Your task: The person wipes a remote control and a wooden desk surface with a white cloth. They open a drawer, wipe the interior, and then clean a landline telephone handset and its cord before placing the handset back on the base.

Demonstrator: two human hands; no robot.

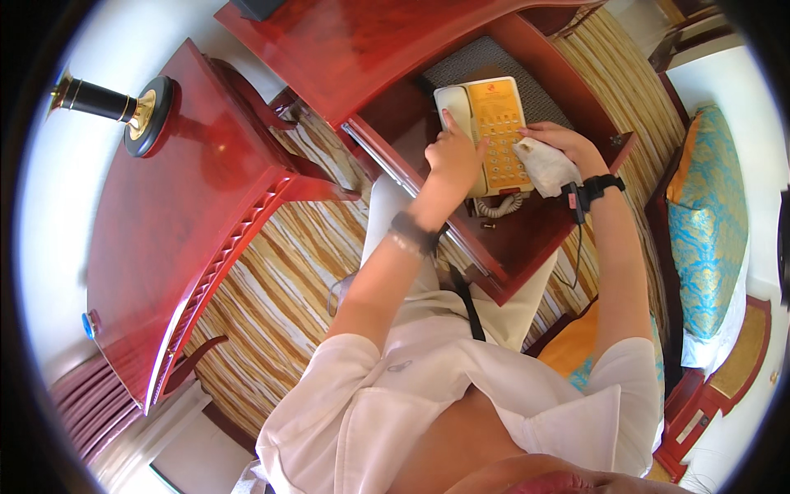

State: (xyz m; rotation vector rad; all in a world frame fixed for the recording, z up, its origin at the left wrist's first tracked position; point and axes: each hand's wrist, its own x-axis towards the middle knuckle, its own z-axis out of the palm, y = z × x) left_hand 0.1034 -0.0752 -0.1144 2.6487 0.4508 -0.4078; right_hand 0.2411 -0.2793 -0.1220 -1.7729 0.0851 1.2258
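A corded desk telephone [494, 111] with an orange face and many buttons lies in a pulled-out red wooden drawer [543, 244]. My left hand [455, 157] is over its pale handset [455, 102], index finger stretched along it, thumb spread and the other fingers curled; whether it grips is not clear. On the phone's right side, my right hand [565, 145] touches the edge with its fingertips and has a crumpled white cloth [546, 170] with a brownish spot under its palm. A coiled cord [500, 207] hangs below the phone, near a small metallic item [488, 226].
A dark textured folder or mat [537, 92] lies deeper in the drawer. At left stands a glossy red table [203, 167] with a black-and-gold lamp base [148, 117]. Striped carpet [265, 272] covers the floor. Blue-and-gold cushions [710, 234] lie at right. A thin cable hangs from my right wrist.
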